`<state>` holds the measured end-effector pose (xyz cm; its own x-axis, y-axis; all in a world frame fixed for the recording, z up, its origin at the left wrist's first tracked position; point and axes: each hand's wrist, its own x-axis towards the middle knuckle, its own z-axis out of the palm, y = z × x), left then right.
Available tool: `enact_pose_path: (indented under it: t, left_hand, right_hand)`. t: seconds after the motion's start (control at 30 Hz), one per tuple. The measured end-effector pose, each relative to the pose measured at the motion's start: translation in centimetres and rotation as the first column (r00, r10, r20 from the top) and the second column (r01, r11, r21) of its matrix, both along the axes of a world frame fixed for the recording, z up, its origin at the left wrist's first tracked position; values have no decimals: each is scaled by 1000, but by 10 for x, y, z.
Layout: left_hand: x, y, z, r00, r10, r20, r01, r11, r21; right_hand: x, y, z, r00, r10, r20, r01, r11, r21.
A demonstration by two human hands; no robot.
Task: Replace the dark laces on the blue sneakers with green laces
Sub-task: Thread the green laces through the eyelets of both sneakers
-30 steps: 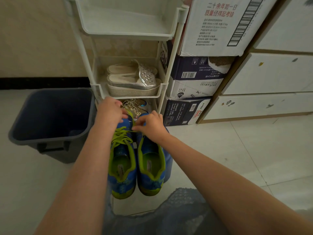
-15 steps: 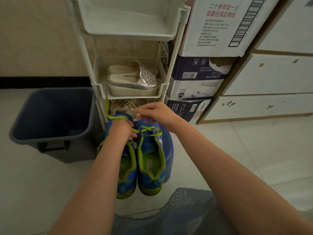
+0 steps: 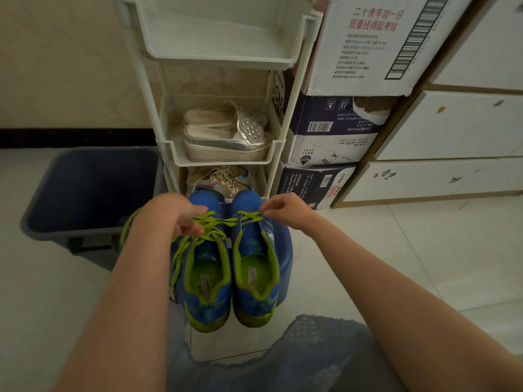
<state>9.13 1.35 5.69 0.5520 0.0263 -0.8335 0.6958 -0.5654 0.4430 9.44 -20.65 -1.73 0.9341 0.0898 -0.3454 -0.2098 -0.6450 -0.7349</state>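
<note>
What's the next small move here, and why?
Likely draw the green lace snug: the left hand and right hand each hold a strand, its crossings lie slack over the blue sneakers, and only the front eyelets look laced.

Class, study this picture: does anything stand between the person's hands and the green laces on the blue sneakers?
Nothing visible does. The left hand grips the green laces over the left sneaker, and the right hand pinches them at the right sneaker. The bin and shelf stand behind, out of the way.
</note>
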Motion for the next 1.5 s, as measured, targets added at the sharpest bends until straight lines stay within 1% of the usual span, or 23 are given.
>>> enact_pose_path:
  t: [0.1,0.17,0.2,0.23,0.27,0.3,0.33,0.37,0.43,0.47,0.5,0.53,0.6,0.63,0.67,0.7,0.77,0.83,0.9,1.1,1.3,1.4,1.5]
  left_hand:
    - [0,-3,10,984,-139,-107,140,990,0]
    - [0,-7,10,967,-197,-165,200,980,4]
    - [0,-9,9,968,-191,-165,199,979,33]
    - [1,-10,8,984,-153,-93,162,982,95]
    - [5,-10,2,993,-115,40,106,978,179]
    - [7,-8,-4,979,-97,178,48,964,261]
    - [8,-9,-7,942,-101,320,-18,937,350]
    - [7,-9,-7,904,-73,422,-106,916,387]
    - [8,-10,-10,872,16,489,-228,897,378]
    - [8,-10,-12,866,11,499,-236,890,390]
    - [9,-12,-14,856,-45,515,-211,879,428]
    - [11,-13,-21,826,-138,546,-156,875,458]
    - [12,-21,-29,710,-290,641,-34,896,443]
    - [11,-26,-32,672,-314,671,27,915,402]
    - [9,-31,-36,650,-348,676,94,919,383]
    - [7,-35,-39,632,-411,657,166,900,403]
    - [5,-40,-51,599,-554,578,301,825,478]
    - [5,-42,-60,587,-635,502,351,759,549]
    - [5,-42,-66,590,-663,460,346,723,599]
    - [4,-45,-72,576,-695,432,301,671,678]
    - [3,-43,-72,553,-737,388,272,601,752]
    - [3,-40,-73,568,-728,384,254,599,759]
    - [1,-39,-74,579,-701,416,247,637,730]
  right_hand:
    - [4,12,-10,995,57,78,-54,998,-41]
    - [7,18,-15,993,84,89,-76,993,-93]
    - [9,21,-18,991,104,87,-91,985,-147]
    - [10,23,-21,988,133,84,-112,970,-215]
    - [9,25,-23,985,162,67,-137,949,-283]
    - [9,25,-23,981,186,55,-158,931,-329]
    - [8,26,-22,980,195,48,-165,918,-359]
    - [7,26,-21,980,194,42,-165,912,-376]
    - [7,27,-20,980,193,49,-160,908,-388]
    - [7,28,-20,978,202,44,-169,904,-393]
    - [7,29,-19,977,211,35,-181,901,-395]
    - [7,29,-18,976,217,27,-189,900,-393]
    - [7,26,-15,974,225,19,-201,903,-379]
    - [7,25,-14,972,235,20,-211,904,-373]
    - [7,25,-13,970,244,17,-220,901,-375]
    - [7,25,-14,969,247,11,-225,899,-376]
    - [9,28,-18,971,240,7,-220,899,-378]
    - [9,30,-19,971,238,2,-220,902,-371]
    - [10,30,-18,970,241,-15,-230,902,-365]
    - [10,27,-14,980,194,-40,-198,944,-265]
    - [8,34,-23,986,166,-7,-161,944,-289]
    - [8,37,-22,989,145,-8,-141,944,-299]
    - [9,36,-22,985,172,-21,-170,930,-326]
